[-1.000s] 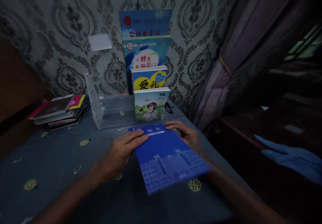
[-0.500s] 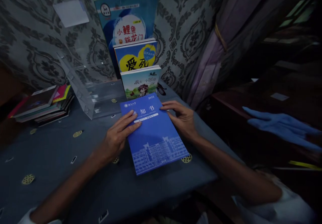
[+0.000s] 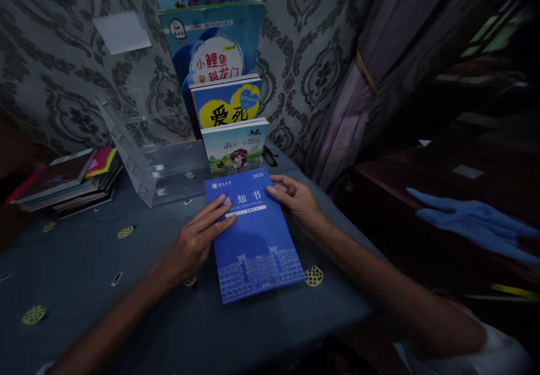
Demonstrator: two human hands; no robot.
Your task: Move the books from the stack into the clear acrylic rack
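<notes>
A blue booklet [image 3: 257, 240], marked 2022 and printed with a pale building, lies slightly tilted on the dark tablecloth. My left hand [image 3: 202, 234] rests across its upper left part, fingers and thumb stretched out on the cover and hiding some of the title. At the upper right edge, my right hand [image 3: 297, 198] pinches the booklet between thumb and fingers. Right behind its top edge stands a green picture book [image 3: 236, 153], in front of a blue and yellow book [image 3: 223, 102] and a taller teal book [image 3: 215, 37].
A clear plastic stand [image 3: 143, 167] is left of the upright books. Farther left lies a stack of books [image 3: 67, 181]. A white card [image 3: 122, 32] is against the patterned wall covering. To the right are a tied curtain [image 3: 346, 94] and a blue glove [image 3: 468, 217].
My right thumb has come onto the booklet's right edge, and its fingers have closed there. The booklet has turned slightly. My left hand stays on the cover; the whole view has shifted a little.
</notes>
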